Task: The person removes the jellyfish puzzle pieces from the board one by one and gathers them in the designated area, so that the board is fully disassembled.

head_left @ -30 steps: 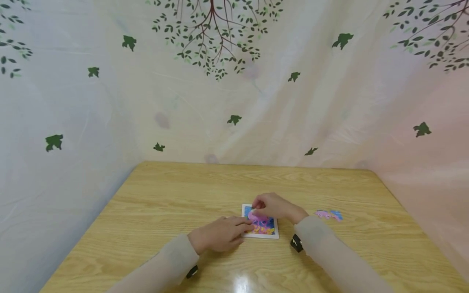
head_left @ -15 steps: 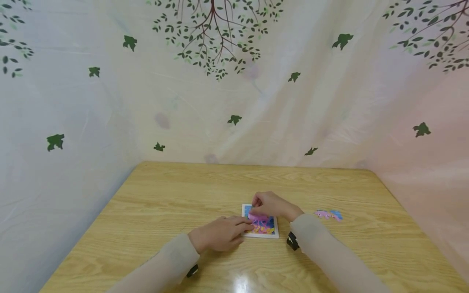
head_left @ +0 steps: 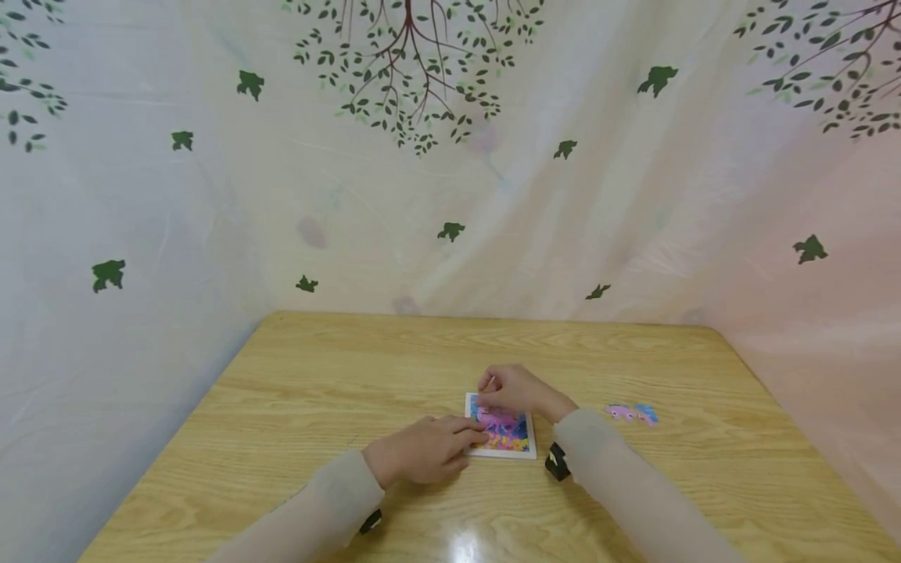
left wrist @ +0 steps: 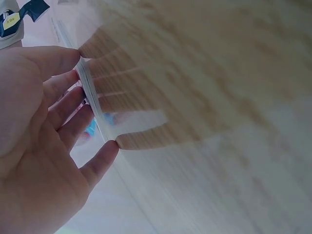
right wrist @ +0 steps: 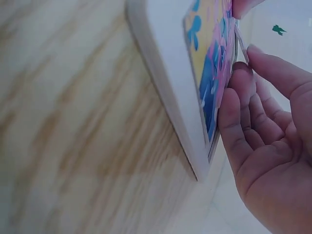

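Observation:
A small white-framed jigsaw puzzle point(head_left: 522, 452) with a pink, blue and yellow picture lies flat on the table, partly covered by both hands. My left hand point(head_left: 425, 450) rests at its left side, fingers fairly straight, with some fingertips on the picture. In the left wrist view, the thumb and little finger of that hand point(left wrist: 53, 117) touch down by the board's edge point(left wrist: 92, 95). Over the upper part of the puzzle is my right hand point(head_left: 517, 391). Between thumb and finger it pinches a thin puzzle piece point(right wrist: 241, 43), seen edge-on in the right wrist view and held tilted.
To the right of the board, loose pink and blue puzzle pieces point(head_left: 631, 414) lie together on the wooden table point(head_left: 338, 367). Behind the table hangs a pale curtain point(head_left: 366, 195) printed with branches and leaves.
My right hand has shifted slightly left and farther back over the puzzle, still pinching the piece. The left hand stays in place, and the loose pieces have not moved.

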A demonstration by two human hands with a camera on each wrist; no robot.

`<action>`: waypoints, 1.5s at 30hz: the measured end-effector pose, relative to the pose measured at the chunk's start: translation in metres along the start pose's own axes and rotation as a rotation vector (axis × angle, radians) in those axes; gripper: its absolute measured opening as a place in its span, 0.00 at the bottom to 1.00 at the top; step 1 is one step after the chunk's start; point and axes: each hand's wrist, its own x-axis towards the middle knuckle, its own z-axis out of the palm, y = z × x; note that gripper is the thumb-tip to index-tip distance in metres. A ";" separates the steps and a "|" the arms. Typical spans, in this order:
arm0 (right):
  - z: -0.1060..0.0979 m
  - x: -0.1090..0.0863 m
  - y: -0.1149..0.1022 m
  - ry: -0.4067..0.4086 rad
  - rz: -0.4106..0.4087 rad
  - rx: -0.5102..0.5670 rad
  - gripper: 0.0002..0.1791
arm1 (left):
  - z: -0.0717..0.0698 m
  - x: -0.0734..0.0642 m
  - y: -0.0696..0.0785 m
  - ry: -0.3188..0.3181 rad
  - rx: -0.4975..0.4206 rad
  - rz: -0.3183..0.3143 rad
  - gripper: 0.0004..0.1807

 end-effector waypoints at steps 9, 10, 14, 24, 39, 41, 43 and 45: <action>-0.006 -0.004 0.008 0.008 -0.022 0.056 0.12 | 0.000 0.000 0.001 -0.005 0.013 -0.007 0.25; -0.008 -0.006 0.009 0.011 -0.021 0.048 0.12 | 0.000 0.000 0.001 -0.006 0.012 -0.007 0.25; -0.018 -0.014 0.014 0.013 -0.032 0.022 0.12 | 0.000 0.001 0.002 -0.009 0.002 -0.017 0.25; -0.050 -0.042 0.046 0.004 -0.023 0.033 0.12 | -0.002 0.000 0.003 0.003 -0.001 -0.017 0.25; -0.089 -0.094 0.088 -0.026 0.104 0.136 0.14 | 0.002 0.001 0.002 -0.016 -0.025 -0.040 0.25; -0.091 -0.097 0.091 -0.028 0.081 0.131 0.13 | 0.002 0.001 0.001 -0.017 -0.019 -0.043 0.25; -0.091 -0.099 0.093 -0.023 0.068 0.118 0.12 | 0.003 0.002 0.001 -0.017 -0.017 -0.045 0.25; -0.091 -0.101 0.096 -0.014 0.067 0.106 0.12 | 0.003 0.002 0.002 -0.015 -0.013 -0.044 0.25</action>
